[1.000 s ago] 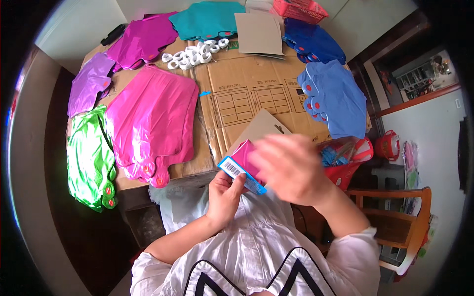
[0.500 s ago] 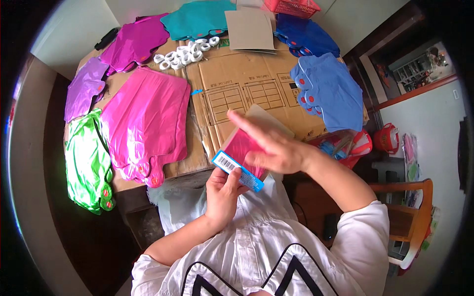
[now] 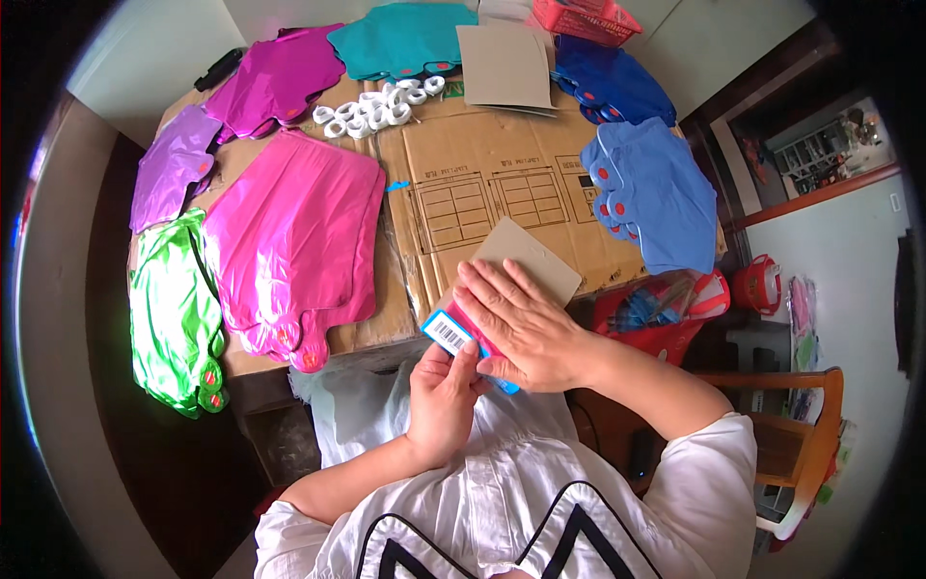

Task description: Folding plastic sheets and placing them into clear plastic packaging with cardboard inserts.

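My left hand (image 3: pixel 444 398) pinches a small blue-and-white barcode label (image 3: pixel 449 335) between thumb and fingers, along the near edge of a grey-brown card (image 3: pixel 533 253). Shiny pink film (image 3: pixel 467 305) lies on that card, mostly hidden under my right hand (image 3: pixel 531 333). The right hand rests flat on the film, fingers stretched toward the table and thumb apart beside the label. To the left on the cardboard-covered table is a stack of large glossy pink foil pieces (image 3: pixel 299 232) with lobed near ends.
Foil stacks in green (image 3: pixel 176 318), lilac (image 3: pixel 174 169), magenta (image 3: pixel 275 77), teal (image 3: pixel 405 41), dark blue (image 3: pixel 617 82) and light blue (image 3: pixel 661 198) ring the cardboard (image 3: pixel 463 145). White rolls (image 3: pixel 371 108), grey cards (image 3: pixel 503 66) and a red basket (image 3: pixel 588 19) sit at the back. A wooden chair (image 3: pixel 820 434) stands right.
My right hand has come down from a raised, edge-on pose to lie flat over the pink film. The left hand keeps its grip, slightly lower in the picture. The whole view has shifted a little.
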`<state>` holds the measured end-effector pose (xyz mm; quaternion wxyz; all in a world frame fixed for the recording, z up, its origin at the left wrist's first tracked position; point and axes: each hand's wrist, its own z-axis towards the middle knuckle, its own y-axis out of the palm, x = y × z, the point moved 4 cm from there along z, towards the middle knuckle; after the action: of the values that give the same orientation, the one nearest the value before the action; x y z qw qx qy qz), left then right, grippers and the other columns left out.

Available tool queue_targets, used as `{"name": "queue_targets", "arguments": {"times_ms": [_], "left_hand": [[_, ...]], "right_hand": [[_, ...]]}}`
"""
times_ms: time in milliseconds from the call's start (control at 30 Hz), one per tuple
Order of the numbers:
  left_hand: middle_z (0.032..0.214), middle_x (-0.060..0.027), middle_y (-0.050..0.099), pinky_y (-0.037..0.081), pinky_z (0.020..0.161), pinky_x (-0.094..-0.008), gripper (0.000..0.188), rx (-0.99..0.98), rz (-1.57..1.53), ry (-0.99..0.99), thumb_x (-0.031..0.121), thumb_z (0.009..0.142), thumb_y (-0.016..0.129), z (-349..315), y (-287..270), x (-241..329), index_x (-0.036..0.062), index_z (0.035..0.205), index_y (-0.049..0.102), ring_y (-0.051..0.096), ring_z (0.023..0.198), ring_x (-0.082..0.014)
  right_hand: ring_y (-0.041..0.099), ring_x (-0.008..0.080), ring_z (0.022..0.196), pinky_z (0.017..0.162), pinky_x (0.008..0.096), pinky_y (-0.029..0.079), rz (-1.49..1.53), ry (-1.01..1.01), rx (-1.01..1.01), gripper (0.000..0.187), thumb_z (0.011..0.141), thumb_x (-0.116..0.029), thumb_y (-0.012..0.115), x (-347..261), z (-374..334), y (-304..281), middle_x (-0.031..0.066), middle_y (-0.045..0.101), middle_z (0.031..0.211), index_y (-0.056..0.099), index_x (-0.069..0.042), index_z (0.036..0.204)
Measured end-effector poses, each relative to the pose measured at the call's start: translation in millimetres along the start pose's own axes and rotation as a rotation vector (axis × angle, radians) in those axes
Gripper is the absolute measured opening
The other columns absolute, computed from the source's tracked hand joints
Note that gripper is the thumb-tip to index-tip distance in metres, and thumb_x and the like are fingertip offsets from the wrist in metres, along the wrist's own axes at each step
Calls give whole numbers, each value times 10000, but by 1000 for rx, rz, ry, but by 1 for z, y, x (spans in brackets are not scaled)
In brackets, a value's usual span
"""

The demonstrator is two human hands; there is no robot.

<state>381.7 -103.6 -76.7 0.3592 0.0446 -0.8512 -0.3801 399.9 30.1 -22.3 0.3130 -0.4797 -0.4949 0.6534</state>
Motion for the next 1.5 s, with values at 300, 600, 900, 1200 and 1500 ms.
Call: {"name": "queue_targets", "arguments": {"times_ms": [300,600,900,1200,1500], "left_hand": [[1007,-49,669,576,766,-356,133,-8,101,81,139,990,511,6,0,-3,63,1084,568,666,856,-151],[997,-64,673,577,764,-360,127,7,36,92,142,993,506,5,1,-6,86,1091,566,674,867,-165],[1057,-61,663,580,753,-326,164,26,106,115,144,994,504,10,-2,-4,89,1143,543,671,908,-154],[1092,-50,647,574,737,-301,221,-9,134,74,148,997,495,8,-4,-5,81,1207,517,662,901,-142],[1078,-58,657,548,771,-311,196,-51,-15,-42,114,990,493,5,-12,-6,43,1163,552,665,866,-150]], "right_hand": [[290,321,1405,1165,461,151,429,59,87,666,934,-379,514,28,-3,-39,199,345,1486,313,-25,1462],[261,305,1421,1159,487,174,3,10,174,670,856,-219,620,4,-7,-34,130,272,1541,351,-106,1459],[282,277,1410,1149,510,177,-139,-85,90,683,860,-326,590,18,0,4,110,263,1547,337,-142,1467],[182,273,1447,1171,505,115,-110,-111,26,872,784,-433,667,-1,4,-3,97,201,1569,270,-105,1488],[184,318,1443,1165,499,131,-80,-141,-9,885,795,-422,628,0,7,10,169,193,1558,245,-12,1478]]}}
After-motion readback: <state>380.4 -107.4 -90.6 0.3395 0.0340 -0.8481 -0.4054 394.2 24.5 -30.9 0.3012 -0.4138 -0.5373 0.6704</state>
